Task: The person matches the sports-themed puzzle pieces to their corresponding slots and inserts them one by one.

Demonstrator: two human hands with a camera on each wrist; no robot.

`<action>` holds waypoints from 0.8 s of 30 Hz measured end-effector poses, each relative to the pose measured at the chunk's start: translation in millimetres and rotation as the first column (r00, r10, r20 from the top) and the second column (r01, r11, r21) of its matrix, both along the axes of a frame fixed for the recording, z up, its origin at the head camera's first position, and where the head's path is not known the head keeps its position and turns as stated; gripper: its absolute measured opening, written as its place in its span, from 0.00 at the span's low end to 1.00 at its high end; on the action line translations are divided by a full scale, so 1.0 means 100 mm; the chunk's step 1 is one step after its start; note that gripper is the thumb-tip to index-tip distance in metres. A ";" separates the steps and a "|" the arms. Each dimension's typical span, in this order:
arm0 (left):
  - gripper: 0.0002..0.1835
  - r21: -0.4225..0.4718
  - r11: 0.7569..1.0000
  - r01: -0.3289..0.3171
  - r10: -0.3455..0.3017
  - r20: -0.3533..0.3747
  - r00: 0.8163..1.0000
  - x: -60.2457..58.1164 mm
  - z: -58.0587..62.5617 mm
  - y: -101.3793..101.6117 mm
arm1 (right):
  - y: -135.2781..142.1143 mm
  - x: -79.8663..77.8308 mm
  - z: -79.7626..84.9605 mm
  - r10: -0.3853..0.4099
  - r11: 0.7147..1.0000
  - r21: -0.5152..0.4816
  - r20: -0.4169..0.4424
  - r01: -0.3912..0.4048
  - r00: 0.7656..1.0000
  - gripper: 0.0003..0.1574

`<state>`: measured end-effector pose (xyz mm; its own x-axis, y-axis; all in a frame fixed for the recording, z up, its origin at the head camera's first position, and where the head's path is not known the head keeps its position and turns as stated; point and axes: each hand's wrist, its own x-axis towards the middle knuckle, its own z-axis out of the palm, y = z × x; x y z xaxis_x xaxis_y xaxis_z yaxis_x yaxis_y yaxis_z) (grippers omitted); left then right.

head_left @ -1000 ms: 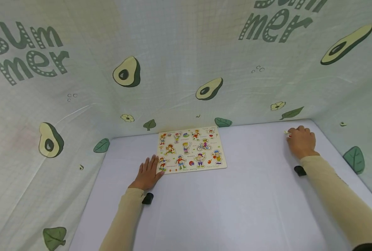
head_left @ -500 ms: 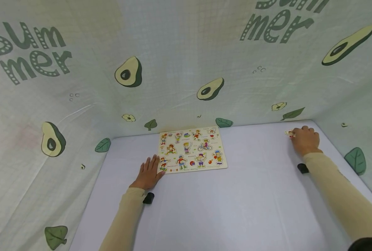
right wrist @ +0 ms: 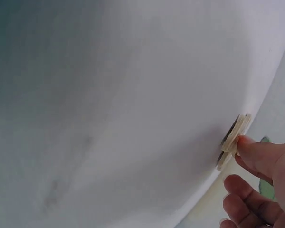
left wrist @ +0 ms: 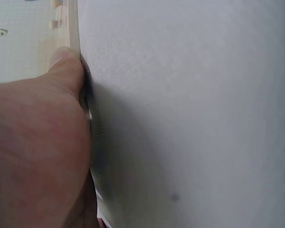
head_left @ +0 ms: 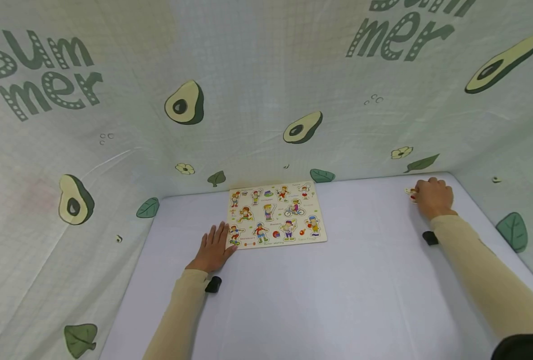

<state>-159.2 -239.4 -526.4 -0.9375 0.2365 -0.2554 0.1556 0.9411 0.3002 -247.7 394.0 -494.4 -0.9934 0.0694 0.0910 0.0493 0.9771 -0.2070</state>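
Observation:
A wooden puzzle board (head_left: 283, 223) printed with cartoon sports children lies near the back edge of the table. At its left edge, my left hand (head_left: 209, 251) rests with fingers straight, the thumb on the near corner. In the left wrist view, the thumb (left wrist: 66, 64) overlaps the board's pale edge. Far to the right, my right hand (head_left: 434, 198) pinches a small wooden puzzle piece (head_left: 410, 192). The right wrist view shows the piece (right wrist: 235, 134) edge-on at the thumb tip, close over the white cloth; the other fingers are curled.
A white cloth covers the table (head_left: 329, 295). Behind and at both sides hangs a curtain (head_left: 244, 90) printed with avocados, leaves and lettering. Black wrist devices show beside the left sleeve (head_left: 178, 305) and the right sleeve (head_left: 478, 270).
The right hand shifts slightly to the right and then back a little left, with the puzzle piece still pinched. The left hand and the board stay in place.

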 end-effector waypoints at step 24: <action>0.43 0.027 1.000 -0.002 0.002 0.006 1.000 0.01 0.05 0.01 | -1.08 -0.02 0.18 0.169 0.983 -0.052 -0.135 -0.177 0.976 0.12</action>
